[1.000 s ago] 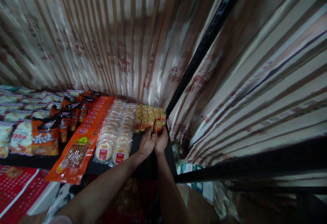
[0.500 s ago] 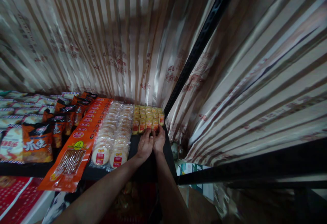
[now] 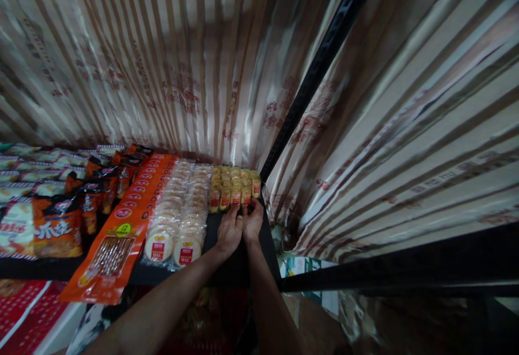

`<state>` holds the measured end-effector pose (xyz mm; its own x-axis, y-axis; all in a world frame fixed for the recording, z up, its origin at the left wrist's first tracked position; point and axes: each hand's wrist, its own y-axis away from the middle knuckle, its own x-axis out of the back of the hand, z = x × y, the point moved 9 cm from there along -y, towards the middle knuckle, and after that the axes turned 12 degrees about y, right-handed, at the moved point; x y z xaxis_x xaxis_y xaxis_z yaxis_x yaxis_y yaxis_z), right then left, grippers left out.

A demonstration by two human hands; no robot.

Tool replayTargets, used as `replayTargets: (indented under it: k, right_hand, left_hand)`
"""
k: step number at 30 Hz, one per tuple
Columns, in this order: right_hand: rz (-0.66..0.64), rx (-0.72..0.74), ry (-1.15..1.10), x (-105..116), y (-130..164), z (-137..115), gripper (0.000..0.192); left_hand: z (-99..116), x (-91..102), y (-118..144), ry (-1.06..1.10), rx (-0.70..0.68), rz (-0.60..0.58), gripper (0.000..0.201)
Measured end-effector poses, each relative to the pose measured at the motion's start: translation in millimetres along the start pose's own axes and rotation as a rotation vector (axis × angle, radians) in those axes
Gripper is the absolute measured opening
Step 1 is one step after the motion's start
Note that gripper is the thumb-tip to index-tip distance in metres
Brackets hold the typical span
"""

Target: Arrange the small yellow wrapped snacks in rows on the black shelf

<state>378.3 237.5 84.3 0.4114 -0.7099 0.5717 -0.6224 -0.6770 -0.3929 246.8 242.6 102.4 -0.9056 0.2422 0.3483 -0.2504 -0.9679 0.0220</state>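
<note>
On a dark shelf (image 3: 227,268), my left hand (image 3: 228,232) and my right hand (image 3: 252,223) lie side by side, fingertips against the front row of small yellow snack packets (image 3: 233,185). Those packets stand in several short rows at the shelf's far right corner. My fingers curl around the nearest packets, though the dim light hides whether either hand grips one. Left of my hands lie two rows of clear packs of round white rice cakes (image 3: 178,217).
Further left are overlapping orange flat packets (image 3: 121,236), then dark red and orange snack bags (image 3: 57,230) and pale bags (image 3: 16,182). A striped curtain (image 3: 162,63) backs the shelf. A black slotted upright (image 3: 320,68) rises at the right corner. A red carton (image 3: 20,312) sits below left.
Both hands have slid a little forward against the yellow packets. The view has drifted slightly; the packets look pushed back into a tighter block.
</note>
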Motion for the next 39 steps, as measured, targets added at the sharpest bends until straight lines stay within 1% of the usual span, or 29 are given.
replayTargets:
  k: [6, 11, 14, 16, 23, 27, 32, 36, 39]
  right_hand:
    - [-0.005, -0.006, 0.010, 0.8, -1.6, 0.4, 0.025]
    - [0.005, 0.034, 0.016, 4.0, -2.2, -3.5, 0.025]
    - [0.045, 0.069, 0.060, 11.3, -1.2, -8.3, 0.025]
    - [0.056, 0.072, 0.090, 14.0, 0.0, -9.3, 0.025]
    - [-0.041, 0.015, 0.047, 5.0, 1.3, -1.3, 0.030]
    - [-0.043, 0.040, 0.043, 8.2, 3.6, -3.3, 0.031]
    - [-0.004, 0.040, 0.043, 21.2, 19.0, -4.2, 0.031]
    - [-0.047, -0.010, -0.028, 28.0, 39.8, -0.4, 0.032]
    - [-0.066, -0.030, -0.059, 36.3, 56.1, -2.5, 0.033]
  left_hand:
    - [-1.7, -0.8, -2.3, 0.029, -0.022, 0.030, 0.044]
    - [-4.7, -3.9, -3.2, -0.015, -0.044, 0.018, 0.044]
    - [-3.9, -2.3, -2.6, -0.021, -0.065, 0.048, 0.043]
    - [-4.0, -2.2, -2.4, -0.028, -0.051, 0.052, 0.043]
    - [2.3, -4.4, -2.6, -0.086, -0.024, 0.002, 0.044]
    - [6.8, -5.0, 1.5, -0.076, -0.032, 0.001, 0.043]
    - [12.4, -5.0, 15.3, -0.059, -0.051, 0.042, 0.038]
    - [14.7, -7.8, 32.1, -0.017, -0.058, 0.026, 0.035]
    - [14.7, -8.1, 46.7, 0.026, -0.058, 0.007, 0.034]
